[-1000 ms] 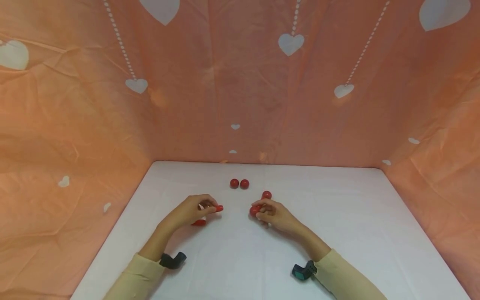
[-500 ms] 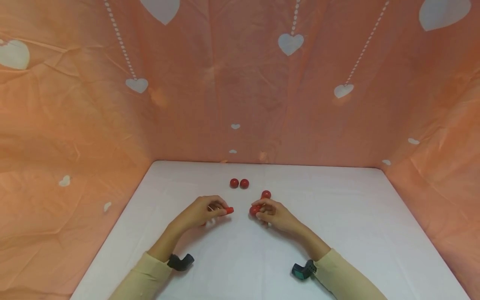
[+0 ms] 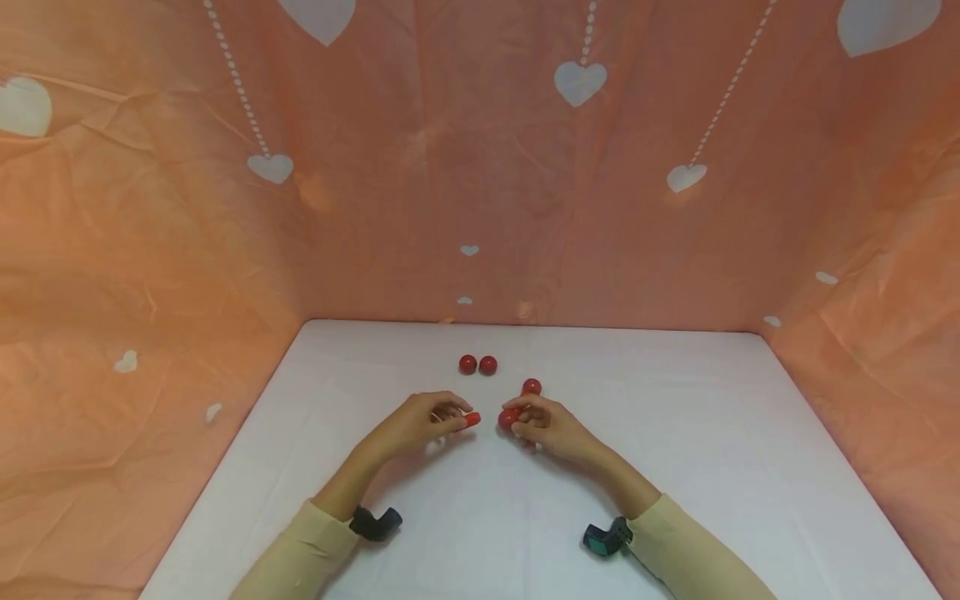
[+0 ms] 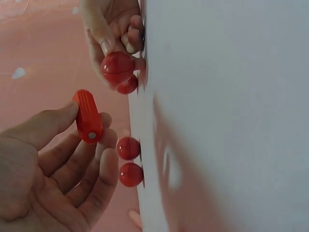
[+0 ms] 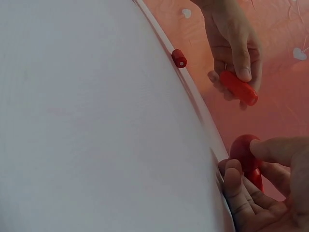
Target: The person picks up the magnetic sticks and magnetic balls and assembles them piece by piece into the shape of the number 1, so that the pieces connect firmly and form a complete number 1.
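Note:
My left hand point(image 3: 429, 423) pinches a short red rod point(image 4: 88, 116) between thumb and fingers, raised above the table. A small silver dot shows at one end of the rod. Across from it, my right hand point(image 3: 557, 430) grips a red ball point(image 3: 507, 420) low over the table. In the right wrist view, a red rod point(image 5: 255, 180) sticks out from under that ball, partly covered by the fingers. Just beyond the right fingertips is another red ball point(image 3: 532, 386). A narrow gap separates the left hand's rod from the gripped ball.
Two red balls point(image 3: 477, 365) sit side by side farther back on the white table point(image 3: 645, 400). Another red rod point(image 5: 179, 59) lies on the tabletop near the left hand, as the right wrist view shows. An orange cloth point(image 3: 495, 183) with hearts encloses the back and sides.
My left hand has moved right with its rod, closer to the ball in my right hand, and the rod's end now tilts up. The right hand has stayed nearly still.

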`<control>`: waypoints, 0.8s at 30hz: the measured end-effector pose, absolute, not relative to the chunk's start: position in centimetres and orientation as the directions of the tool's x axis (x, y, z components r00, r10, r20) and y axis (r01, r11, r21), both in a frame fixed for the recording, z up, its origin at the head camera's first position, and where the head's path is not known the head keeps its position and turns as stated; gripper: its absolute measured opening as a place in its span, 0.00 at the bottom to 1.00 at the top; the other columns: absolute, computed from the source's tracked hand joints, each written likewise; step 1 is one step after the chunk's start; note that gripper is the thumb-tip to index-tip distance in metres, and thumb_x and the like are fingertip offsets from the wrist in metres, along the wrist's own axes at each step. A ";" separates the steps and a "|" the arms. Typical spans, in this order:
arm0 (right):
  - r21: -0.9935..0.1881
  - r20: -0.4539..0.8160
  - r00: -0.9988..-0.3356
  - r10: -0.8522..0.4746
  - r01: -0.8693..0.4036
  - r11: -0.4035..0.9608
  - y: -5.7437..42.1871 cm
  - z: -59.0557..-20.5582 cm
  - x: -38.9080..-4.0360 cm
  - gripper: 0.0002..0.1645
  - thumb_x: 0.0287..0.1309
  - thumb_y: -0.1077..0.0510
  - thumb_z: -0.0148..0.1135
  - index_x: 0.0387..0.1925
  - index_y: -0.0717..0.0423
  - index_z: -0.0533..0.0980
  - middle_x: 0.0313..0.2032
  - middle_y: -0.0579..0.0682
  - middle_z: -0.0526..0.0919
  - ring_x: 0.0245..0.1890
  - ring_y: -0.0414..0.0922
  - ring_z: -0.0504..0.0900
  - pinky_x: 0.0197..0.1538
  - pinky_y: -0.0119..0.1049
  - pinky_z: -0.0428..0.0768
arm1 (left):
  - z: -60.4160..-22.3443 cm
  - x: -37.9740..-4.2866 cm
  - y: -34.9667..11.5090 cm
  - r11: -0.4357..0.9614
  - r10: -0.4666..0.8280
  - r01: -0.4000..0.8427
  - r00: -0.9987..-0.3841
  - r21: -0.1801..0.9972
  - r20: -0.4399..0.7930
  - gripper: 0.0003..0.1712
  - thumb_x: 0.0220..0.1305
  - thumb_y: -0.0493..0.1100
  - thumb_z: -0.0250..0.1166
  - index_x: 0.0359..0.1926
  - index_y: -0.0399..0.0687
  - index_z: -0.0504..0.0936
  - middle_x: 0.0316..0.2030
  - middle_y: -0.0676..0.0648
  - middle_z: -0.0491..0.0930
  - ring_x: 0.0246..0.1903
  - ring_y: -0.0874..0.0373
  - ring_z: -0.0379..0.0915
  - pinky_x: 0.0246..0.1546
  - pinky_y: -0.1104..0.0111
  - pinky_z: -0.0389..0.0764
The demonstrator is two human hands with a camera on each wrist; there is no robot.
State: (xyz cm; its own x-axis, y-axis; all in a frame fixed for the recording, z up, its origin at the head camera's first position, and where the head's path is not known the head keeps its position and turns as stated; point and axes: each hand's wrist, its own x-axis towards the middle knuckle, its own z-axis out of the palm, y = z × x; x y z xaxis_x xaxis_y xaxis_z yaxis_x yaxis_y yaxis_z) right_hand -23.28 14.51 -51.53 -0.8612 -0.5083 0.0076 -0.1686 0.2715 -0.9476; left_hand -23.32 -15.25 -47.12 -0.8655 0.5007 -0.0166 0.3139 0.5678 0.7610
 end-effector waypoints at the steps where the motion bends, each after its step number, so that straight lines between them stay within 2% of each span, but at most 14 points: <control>1: -0.948 0.008 -0.861 -0.508 -0.168 0.270 14.5 -51.5 -23.3 0.22 0.75 0.65 0.63 0.67 0.59 0.77 0.43 0.55 0.83 0.34 0.47 0.83 0.36 0.33 0.84 | -47.1 -23.3 -15.1 0.571 0.498 0.309 -0.867 0.760 -0.022 0.14 0.73 0.48 0.73 0.56 0.52 0.88 0.43 0.56 0.88 0.44 0.59 0.84 0.47 0.62 0.84; 10: -0.951 0.027 -0.855 -0.518 -0.181 0.249 14.5 -51.6 -23.3 0.22 0.75 0.65 0.63 0.67 0.61 0.77 0.43 0.57 0.82 0.34 0.47 0.82 0.35 0.32 0.84 | -47.4 -23.3 -14.1 0.592 0.488 0.288 -0.871 0.753 -0.050 0.11 0.74 0.48 0.71 0.53 0.53 0.90 0.43 0.56 0.87 0.42 0.60 0.81 0.44 0.63 0.82; 24: -0.946 0.017 -0.860 -0.510 -0.178 0.269 14.6 -51.5 -23.3 0.21 0.75 0.64 0.63 0.67 0.57 0.77 0.45 0.59 0.84 0.36 0.48 0.82 0.36 0.33 0.85 | -47.8 -23.1 -12.9 0.581 0.496 0.275 -0.866 0.766 -0.065 0.09 0.74 0.47 0.72 0.50 0.52 0.90 0.42 0.55 0.88 0.43 0.58 0.82 0.44 0.64 0.84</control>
State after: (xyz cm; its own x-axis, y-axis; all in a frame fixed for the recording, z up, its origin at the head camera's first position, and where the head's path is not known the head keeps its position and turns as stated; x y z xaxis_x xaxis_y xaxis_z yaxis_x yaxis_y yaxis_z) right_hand -23.29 14.57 -51.46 -0.8598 -0.5104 0.0170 -0.1784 0.2690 -0.9465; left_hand -23.10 -12.86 -47.82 -0.8660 0.4958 -0.0652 0.2749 0.5809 0.7662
